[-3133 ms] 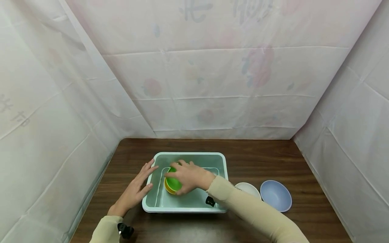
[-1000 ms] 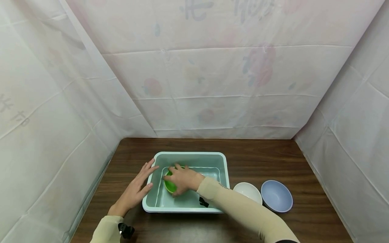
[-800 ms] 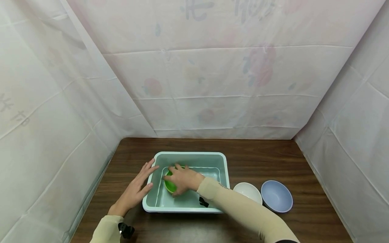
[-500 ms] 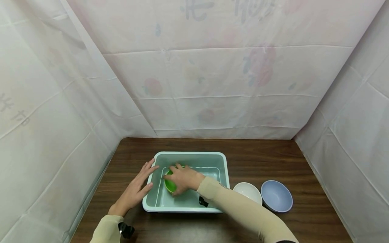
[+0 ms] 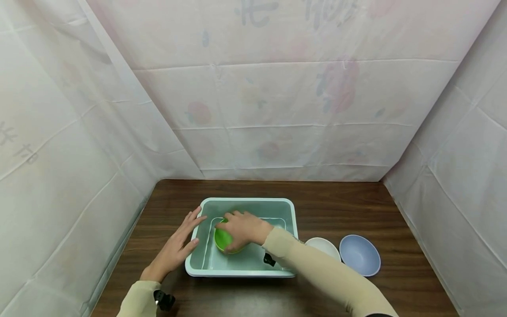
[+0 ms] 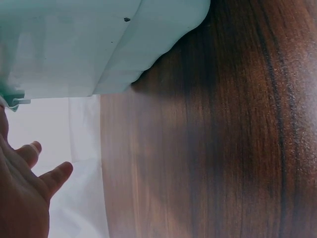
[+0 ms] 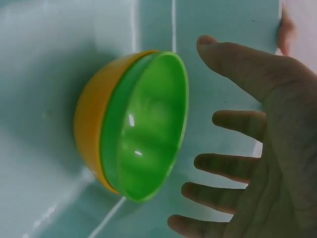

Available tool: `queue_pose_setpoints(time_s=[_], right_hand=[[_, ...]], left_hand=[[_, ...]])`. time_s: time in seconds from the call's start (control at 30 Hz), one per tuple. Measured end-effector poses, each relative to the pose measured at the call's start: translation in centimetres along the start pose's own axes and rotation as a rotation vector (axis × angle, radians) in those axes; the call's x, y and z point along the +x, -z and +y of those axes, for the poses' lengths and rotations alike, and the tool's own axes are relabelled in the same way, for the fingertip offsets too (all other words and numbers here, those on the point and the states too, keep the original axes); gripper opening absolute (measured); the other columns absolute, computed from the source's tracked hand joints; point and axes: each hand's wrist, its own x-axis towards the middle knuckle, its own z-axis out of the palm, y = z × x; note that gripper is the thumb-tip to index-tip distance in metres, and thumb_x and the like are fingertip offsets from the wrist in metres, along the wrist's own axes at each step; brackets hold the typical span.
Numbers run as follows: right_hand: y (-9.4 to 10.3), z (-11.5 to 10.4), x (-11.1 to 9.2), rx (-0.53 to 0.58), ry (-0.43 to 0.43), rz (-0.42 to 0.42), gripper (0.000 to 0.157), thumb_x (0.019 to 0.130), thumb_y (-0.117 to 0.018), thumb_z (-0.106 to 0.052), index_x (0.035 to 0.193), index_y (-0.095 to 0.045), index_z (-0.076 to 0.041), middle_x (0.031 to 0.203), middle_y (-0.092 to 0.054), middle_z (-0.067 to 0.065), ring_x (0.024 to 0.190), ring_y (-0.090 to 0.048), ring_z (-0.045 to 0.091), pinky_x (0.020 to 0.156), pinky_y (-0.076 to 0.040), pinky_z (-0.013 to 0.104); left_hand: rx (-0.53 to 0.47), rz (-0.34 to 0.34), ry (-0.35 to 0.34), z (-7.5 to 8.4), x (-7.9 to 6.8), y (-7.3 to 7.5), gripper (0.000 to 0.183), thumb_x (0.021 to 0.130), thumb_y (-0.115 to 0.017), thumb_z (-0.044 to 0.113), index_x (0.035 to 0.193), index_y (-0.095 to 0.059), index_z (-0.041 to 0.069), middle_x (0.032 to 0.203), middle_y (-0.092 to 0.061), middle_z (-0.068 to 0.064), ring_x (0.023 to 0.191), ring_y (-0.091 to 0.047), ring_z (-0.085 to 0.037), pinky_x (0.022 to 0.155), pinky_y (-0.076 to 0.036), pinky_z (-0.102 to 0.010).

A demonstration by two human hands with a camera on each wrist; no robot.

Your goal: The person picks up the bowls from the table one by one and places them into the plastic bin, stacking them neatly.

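A green bowl (image 7: 153,124) sits nested inside an orange-yellow bowl (image 7: 91,119) on the floor of a pale green plastic basin (image 5: 237,266). My right hand (image 5: 243,229) is over the green bowl with its fingers spread. In the right wrist view, a gap shows between those fingertips and the bowl's rim. The left hand (image 5: 176,246) lies at the basin's left rim, fingers extended and touching it. From the head view the orange-yellow bowl is mostly hidden beneath the green one.
A white bowl (image 5: 322,245), partly covered by the right sleeve, and a blue bowl (image 5: 359,255) stand side by side on the brown wooden table (image 5: 336,207), right of the basin. White printed sheets (image 5: 277,110) hang around the table's back and sides.
Earlier the green bowl sat higher with more yellow showing; it now lies deeper in the orange-yellow bowl. My right hand has since let go and risen slightly rightward. The left stays put.
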Motion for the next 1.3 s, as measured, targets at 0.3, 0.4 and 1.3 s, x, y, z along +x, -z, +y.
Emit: queue_pose_setpoints(time_s=[0.3,0.4,1.3], right_hand=[[2.0,0.6,-1.7,-0.009,0.041,0.047,0.079,0.087,-0.067,-0.069,0.154,-0.048,-0.033,0.151,-0.052,0.006,0.133,-0.056,0.025,0.099,-0.055,0.047],[2.6,0.9,-2.4,0.003,0.043,0.056,0.079,0.088,-0.067,-0.069,0.155,-0.047,-0.034,0.153,-0.050,0.006,0.136,-0.054,0.026,0.102,-0.054,0.047],[4.5,6.0,-10.0,0.238,-0.037,0.257,0.075,0.091,-0.072,-0.055,0.155,-0.047,-0.026,0.161,-0.042,0.013,0.145,-0.044,0.033,0.108,-0.047,0.060]], left_hand=[[0.007,0.004,-0.006,-0.1,0.0,0.0,0.067,0.097,-0.061,0.009,0.159,-0.040,0.022,0.173,-0.020,-0.005,0.161,-0.013,-0.027,0.122,-0.004,-0.012],[0.013,0.005,-0.004,-0.1,0.0,0.0,0.066,0.097,-0.061,0.010,0.159,-0.040,0.022,0.173,-0.020,-0.005,0.161,-0.013,-0.027,0.123,-0.004,-0.013],[-0.003,0.011,-0.004,-0.1,-0.3,0.0,0.070,0.095,-0.061,0.004,0.159,-0.040,0.024,0.173,-0.021,-0.005,0.161,-0.013,-0.026,0.125,-0.004,-0.017]])
